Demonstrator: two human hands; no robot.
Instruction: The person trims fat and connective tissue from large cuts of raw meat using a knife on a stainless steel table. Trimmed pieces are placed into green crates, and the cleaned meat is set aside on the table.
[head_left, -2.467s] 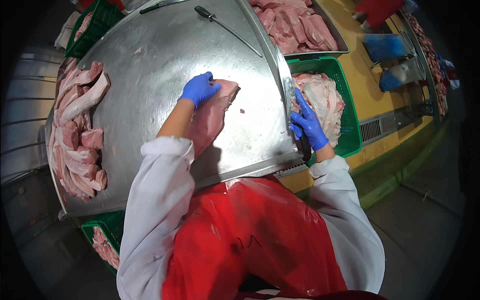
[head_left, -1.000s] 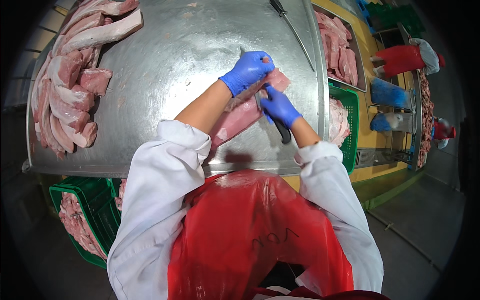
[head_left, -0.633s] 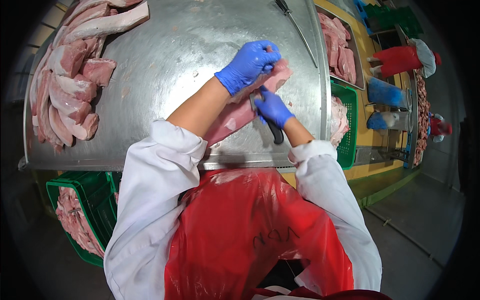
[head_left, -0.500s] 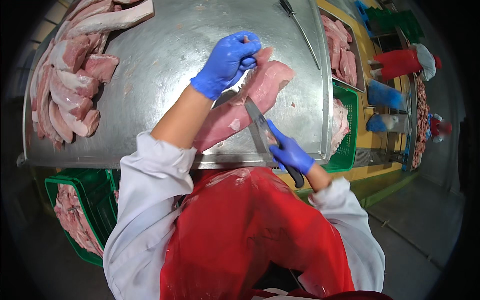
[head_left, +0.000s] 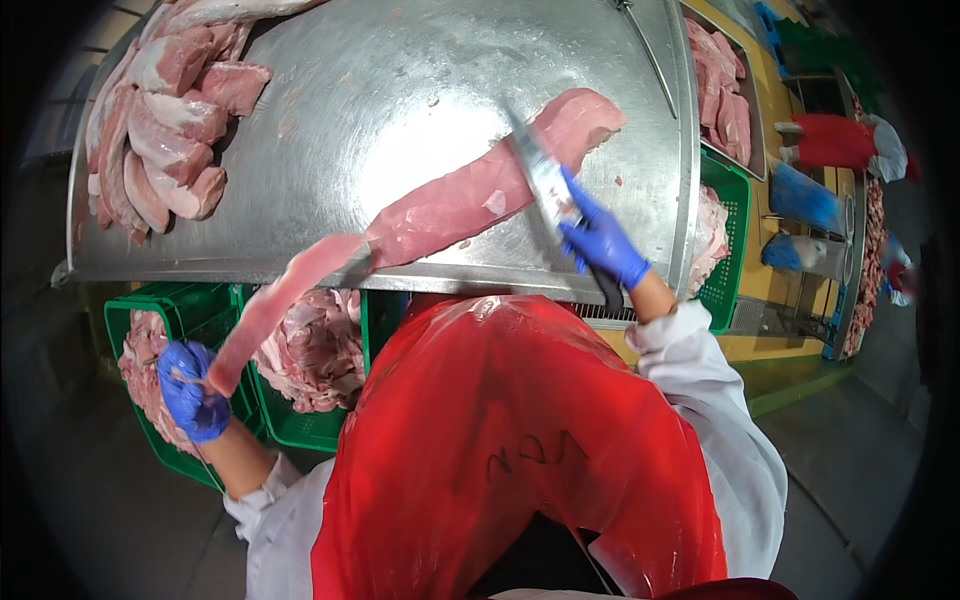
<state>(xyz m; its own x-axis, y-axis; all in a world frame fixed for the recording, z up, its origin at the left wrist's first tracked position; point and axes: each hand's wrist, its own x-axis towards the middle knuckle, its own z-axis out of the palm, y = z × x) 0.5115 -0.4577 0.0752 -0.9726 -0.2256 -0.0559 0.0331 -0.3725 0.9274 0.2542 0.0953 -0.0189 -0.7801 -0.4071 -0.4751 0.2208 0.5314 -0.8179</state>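
Observation:
My left hand (head_left: 193, 390), in a blue glove, is closed on one end of a long pink meat strip (head_left: 285, 295), out past the table's near edge on the left. The strip's other end meets the left end of a long, pale pink piece of meat (head_left: 450, 208); I cannot tell if they are joined. That piece lies slantwise on the metal table (head_left: 330, 190). My right hand (head_left: 605, 240), gloved in blue too, grips a knife (head_left: 545, 180) by its dark handle, with the blade over the right part of the meat.
Fatty meat slabs (head_left: 165, 130) lie piled at the far left. A sharpening steel (head_left: 650, 60) rests near the right edge. Green crates of trimmings (head_left: 315, 345) stand below the near edge, another crate (head_left: 728, 250) at right beside a tray of meat (head_left: 715, 85). Co-workers (head_left: 835, 145) stand farther right.
My left hand has swung from above the meat down and left, past the table edge, drawing the strip with it. The knife stays in my right hand. The whole view has shifted slightly.

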